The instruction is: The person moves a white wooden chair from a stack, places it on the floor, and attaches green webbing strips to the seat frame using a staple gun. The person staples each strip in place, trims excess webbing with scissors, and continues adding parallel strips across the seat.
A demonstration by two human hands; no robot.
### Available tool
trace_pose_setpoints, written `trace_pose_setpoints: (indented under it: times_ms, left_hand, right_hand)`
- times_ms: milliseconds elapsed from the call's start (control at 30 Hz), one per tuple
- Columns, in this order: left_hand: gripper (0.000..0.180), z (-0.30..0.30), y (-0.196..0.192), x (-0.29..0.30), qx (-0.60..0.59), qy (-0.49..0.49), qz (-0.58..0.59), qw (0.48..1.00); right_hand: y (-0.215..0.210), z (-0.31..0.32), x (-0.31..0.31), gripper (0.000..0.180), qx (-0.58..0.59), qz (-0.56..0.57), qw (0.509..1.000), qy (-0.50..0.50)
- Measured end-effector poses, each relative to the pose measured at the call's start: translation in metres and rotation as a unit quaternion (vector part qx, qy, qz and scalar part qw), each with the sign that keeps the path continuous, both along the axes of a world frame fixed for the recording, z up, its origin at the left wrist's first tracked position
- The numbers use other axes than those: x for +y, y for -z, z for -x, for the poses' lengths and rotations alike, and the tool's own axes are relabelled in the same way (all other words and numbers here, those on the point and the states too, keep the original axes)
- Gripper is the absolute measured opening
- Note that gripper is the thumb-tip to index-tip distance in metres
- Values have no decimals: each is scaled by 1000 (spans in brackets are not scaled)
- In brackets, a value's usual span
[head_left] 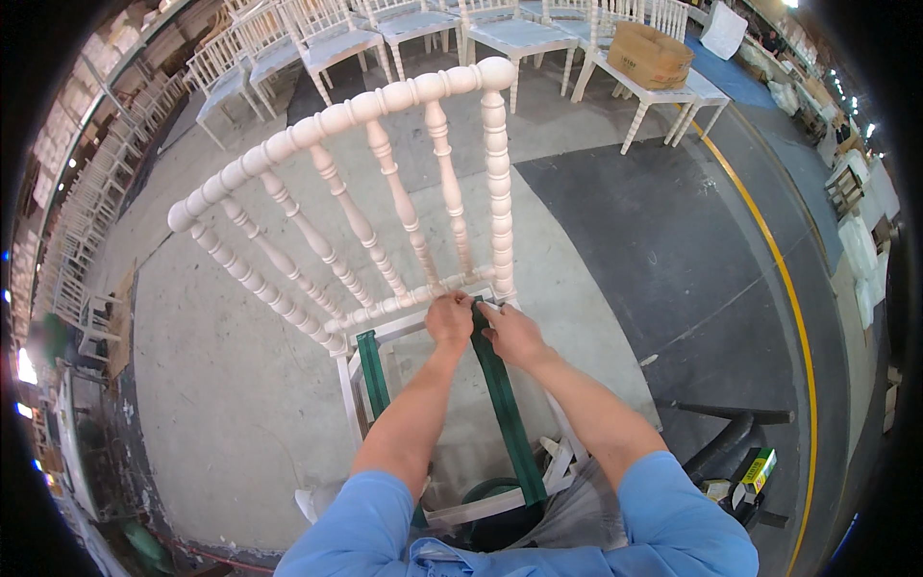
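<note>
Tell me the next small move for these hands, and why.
Probably press the far end of the right green strap flat against the seat's rear rail. The left hand and right hand both meet at that end, beside the white backrest, while the strap's near end reaches the front rail. Whether the far end is fastened is hidden.

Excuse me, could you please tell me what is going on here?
A person is working on a white spindle-back chair. Their left hand and right hand are at the backrest end of a green strap, which runs across the open seat frame to its front. A second green strap lies to the left, partly hidden by the left arm. More white chairs stand beyond.
</note>
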State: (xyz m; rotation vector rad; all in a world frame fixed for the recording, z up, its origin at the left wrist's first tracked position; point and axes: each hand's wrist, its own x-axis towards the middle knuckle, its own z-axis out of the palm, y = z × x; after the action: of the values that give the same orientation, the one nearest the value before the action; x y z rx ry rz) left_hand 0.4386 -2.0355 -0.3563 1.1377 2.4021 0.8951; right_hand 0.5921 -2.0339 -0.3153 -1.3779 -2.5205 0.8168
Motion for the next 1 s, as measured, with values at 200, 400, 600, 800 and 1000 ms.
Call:
trace_pose_setpoints:
  times_ms: [200,400,600,800,1000]
  left_hand:
    - [18,-1,10,0,20,-23,-13,999]
    - [18,-6,3,4,9,-44,-10,999]
    - [30,-10,-5,-28,70,90,-32,993]
    - [54,-8,5,-64,229,212,-78,947]
    - [57,-2,7,-64,243,238,-11,940]
  right_hand:
    - [-4,14,7,57,-57,34,998,12]
    - [-5,15,6,55,-57,12,998,23]
    - [5,9,8,55,-55,5,998,28]
    - [7,16,4,54,-34,-16,999,24]
    - [-12,-44,-15,50,225,134,963,63]
